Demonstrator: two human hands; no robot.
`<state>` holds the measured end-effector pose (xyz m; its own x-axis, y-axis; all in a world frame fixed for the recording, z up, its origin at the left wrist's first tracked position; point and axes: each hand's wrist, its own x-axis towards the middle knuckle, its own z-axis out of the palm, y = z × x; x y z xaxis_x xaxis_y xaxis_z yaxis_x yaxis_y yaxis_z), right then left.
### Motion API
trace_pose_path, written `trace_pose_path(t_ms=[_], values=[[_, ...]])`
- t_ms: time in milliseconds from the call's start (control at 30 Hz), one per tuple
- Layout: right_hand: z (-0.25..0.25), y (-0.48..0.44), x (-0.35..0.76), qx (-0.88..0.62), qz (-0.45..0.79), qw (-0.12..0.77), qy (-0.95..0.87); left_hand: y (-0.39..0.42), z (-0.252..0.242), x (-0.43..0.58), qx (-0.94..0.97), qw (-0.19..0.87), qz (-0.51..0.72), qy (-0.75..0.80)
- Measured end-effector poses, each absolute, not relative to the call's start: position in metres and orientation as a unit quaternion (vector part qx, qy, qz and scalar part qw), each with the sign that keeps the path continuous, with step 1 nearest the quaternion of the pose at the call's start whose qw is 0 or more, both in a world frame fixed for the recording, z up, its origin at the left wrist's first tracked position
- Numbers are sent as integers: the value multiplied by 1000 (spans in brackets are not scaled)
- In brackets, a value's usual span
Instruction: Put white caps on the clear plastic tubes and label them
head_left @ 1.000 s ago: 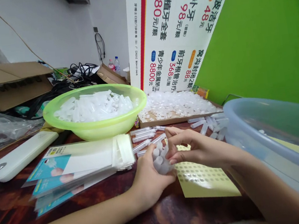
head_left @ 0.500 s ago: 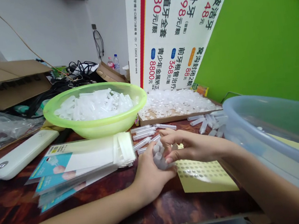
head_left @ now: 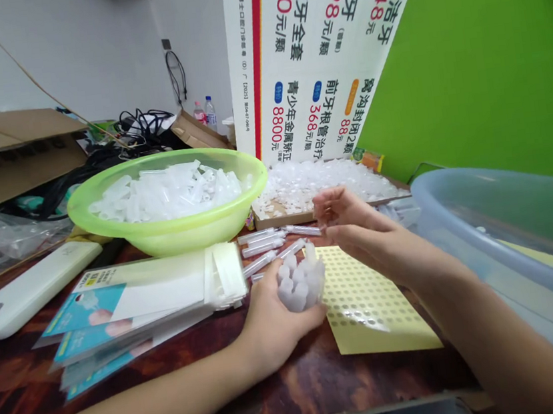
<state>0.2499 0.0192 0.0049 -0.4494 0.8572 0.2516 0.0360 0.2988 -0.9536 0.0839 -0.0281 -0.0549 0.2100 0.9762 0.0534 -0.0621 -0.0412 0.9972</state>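
Pulled right hand off the tube bundle since half a second ago. Held it above the far edge of the sticker sheet, with fingers curled, thumb apart and nothing visible between. Kept left hand clamped around the bundle, just left of the sheet. Read that as a one-handed hold, leaving the right free. Couldn't count bundle ends, because of overlap. Counted about seven loose tubes past the sheet's far left corner; couldn't count partly hidden tubes past its far right. Counted one sheet on the table, at least three card packets left of it, one green bowl beyond and left, one heaped tray beyond, one blue tub right.
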Motion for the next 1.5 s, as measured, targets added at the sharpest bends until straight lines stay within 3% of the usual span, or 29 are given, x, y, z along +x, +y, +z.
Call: trace_pose_path(t_ms=[433,767,1300,1500], values=[[8,16,237,-360,590,502,-520,-27,-55,82,549,555,471,412],[4,9,233,-311,540,529,-577,-28,-54,83,544,576,462,399],[2,-1,228,-312,493,503,-638,-26,-56,81,609,499,436,436],[2,-10,224,-335,421,438,-720,-27,-63,80,613,498,447,421]])
